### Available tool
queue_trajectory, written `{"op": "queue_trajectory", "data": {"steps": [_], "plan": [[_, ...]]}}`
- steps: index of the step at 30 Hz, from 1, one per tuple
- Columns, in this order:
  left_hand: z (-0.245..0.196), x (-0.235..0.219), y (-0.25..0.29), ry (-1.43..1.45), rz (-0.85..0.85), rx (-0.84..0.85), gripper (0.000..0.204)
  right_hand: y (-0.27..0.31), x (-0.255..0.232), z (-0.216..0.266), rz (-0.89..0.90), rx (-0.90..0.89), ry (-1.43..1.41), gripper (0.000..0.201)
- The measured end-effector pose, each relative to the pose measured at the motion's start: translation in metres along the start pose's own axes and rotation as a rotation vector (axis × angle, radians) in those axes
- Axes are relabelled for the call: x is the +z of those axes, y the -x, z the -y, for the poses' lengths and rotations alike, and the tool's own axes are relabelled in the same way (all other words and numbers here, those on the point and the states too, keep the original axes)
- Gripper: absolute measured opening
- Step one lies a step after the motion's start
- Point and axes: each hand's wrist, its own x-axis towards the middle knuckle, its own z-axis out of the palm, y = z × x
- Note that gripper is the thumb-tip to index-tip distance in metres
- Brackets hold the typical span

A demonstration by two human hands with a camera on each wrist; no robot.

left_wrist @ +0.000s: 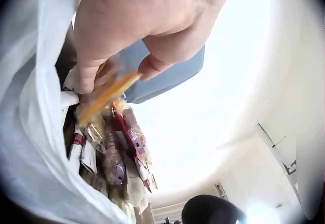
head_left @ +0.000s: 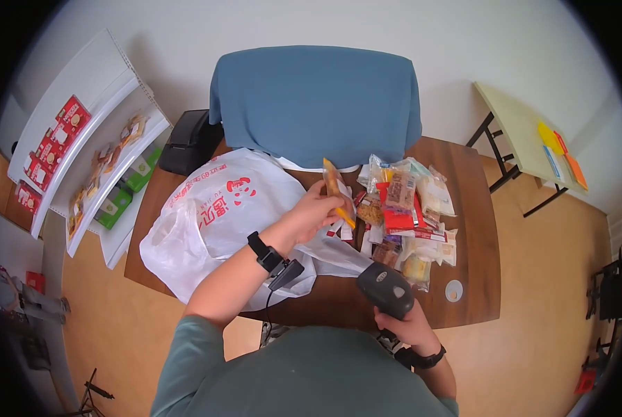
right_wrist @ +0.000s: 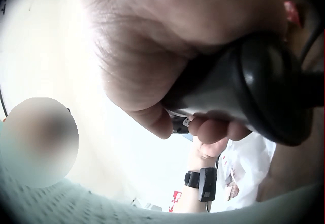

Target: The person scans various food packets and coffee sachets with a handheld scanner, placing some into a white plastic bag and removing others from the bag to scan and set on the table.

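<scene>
My left hand (head_left: 309, 217) pinches a thin snack packet with orange-yellow edges (head_left: 332, 182) over the middle of the table. In the left wrist view the packet (left_wrist: 109, 98) tilts between thumb and fingers, a little blurred. Beside this hand lies a big white plastic bag (head_left: 255, 187) with red print. Curled fingers of my right hand (head_left: 414, 325) grip a dark handheld barcode scanner (head_left: 384, 286) near the table's front edge. The right wrist view shows its black handle (right_wrist: 213, 94) in the palm. A pile of packaged snacks (head_left: 401, 194) lies just beyond the scanner.
A blue cloth (head_left: 314, 104) drapes something at the table's (head_left: 474, 222) far side. Next to it sits a black device (head_left: 189, 142). White shelves (head_left: 126, 94) with boxes and packets stand at left, a folding table (head_left: 526, 149) at right. A round white sticker (head_left: 454, 290) marks the tabletop.
</scene>
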Motion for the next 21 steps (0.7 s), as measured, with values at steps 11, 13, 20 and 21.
{"op": "queue_trajectory", "data": {"steps": [11, 13, 20, 21], "plan": [[0.030, -0.063, 0.115, -1.103, 0.134, 0.452, 0.026, -0.007, 0.003, 0.009, 0.018, 0.027, -0.018, 0.020], [0.043, -0.086, 0.126, -1.542, 0.425, 0.144, 0.016, -0.010, 0.005, 0.006, 0.034, 0.058, -0.046, 0.019], [0.019, -0.140, 0.085, -1.812, -0.255, 0.042, 0.026, -0.015, 0.009, -0.007, 0.011, -0.007, -0.077, 0.021], [0.027, -0.150, 0.075, -1.813, -0.254, 0.049, 0.026, -0.015, 0.009, -0.007, 0.001, -0.028, -0.105, 0.022]]}}
